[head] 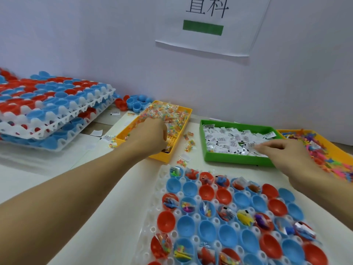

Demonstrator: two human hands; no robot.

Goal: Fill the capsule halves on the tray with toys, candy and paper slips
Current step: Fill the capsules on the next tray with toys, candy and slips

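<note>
Both hands reach into the supply bins at once.

The left hand [152, 135] curls down into the candy packets [172, 115] in the yellow bin [188, 111]; its fingertips are hidden, so whether it pinches a packet cannot be told. The right hand [286, 152] pinches at the paper slips [235, 140] near the front right corner of the green bin [236, 161]. The toys [324, 150] lie in the orange bin [343, 142] at the tabletop's right edge. The white tray [162, 180] sits at the near edge, its capsule halves [208, 192] partly filled, several rows bare. Doing this well likely means lifting 1 packet and 1 slip each, separating stuck slips before carrying them to a bare half.
</note>
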